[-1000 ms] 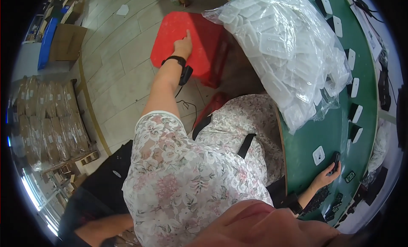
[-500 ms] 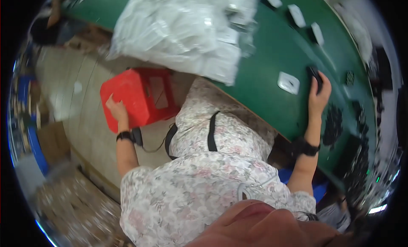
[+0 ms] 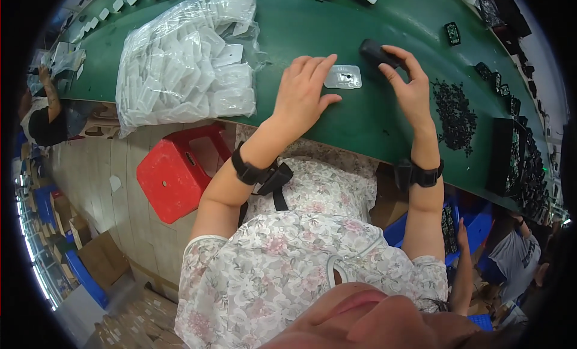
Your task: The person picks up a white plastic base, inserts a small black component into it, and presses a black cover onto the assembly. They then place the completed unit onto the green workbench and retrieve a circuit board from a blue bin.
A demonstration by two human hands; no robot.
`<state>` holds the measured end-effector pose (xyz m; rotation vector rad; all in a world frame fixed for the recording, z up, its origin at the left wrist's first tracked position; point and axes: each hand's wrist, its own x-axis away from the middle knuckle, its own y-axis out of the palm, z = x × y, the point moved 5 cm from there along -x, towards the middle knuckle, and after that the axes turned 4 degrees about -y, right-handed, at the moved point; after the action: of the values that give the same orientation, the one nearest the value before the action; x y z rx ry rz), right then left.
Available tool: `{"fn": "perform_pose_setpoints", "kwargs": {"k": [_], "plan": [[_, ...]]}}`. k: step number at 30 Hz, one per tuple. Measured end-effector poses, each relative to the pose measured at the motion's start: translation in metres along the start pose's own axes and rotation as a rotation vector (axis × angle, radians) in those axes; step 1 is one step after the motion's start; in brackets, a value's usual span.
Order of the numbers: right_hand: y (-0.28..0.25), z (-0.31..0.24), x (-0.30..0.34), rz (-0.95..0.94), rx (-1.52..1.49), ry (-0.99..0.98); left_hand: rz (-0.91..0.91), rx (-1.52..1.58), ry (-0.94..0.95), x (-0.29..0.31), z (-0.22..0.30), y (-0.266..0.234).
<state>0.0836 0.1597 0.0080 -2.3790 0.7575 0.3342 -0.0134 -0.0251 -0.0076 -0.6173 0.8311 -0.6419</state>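
hands (image 3: 300, 91) both over table (image 3: 294, 27) now

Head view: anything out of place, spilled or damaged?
A white scrap lies alone on the floor left of the red stool, like litter. Small black parts lie loose on the table right of the right hand, no tray visible, though possibly on purpose. No damage shows.

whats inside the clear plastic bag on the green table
The clear plastic bag holds a jumbled heap of flat, whitish pieces, visible through the film. Pieces deeper in the heap are covered by those on top, and the bag hides the green table beneath it.
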Motion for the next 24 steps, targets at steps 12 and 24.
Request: {"fn": "perform_pose_setpoints", "kwargs": {"k": [12,24], "plan": [[0.041,-0.027,0.003,-0.284,0.045,-0.238,0.027,0.345,-0.135,0.011,-0.024,0.003],[0.054,-0.035,0.013,-0.313,0.211,-0.312,-0.074,0.149,0.023,0.014,-0.021,-0.003]]}}
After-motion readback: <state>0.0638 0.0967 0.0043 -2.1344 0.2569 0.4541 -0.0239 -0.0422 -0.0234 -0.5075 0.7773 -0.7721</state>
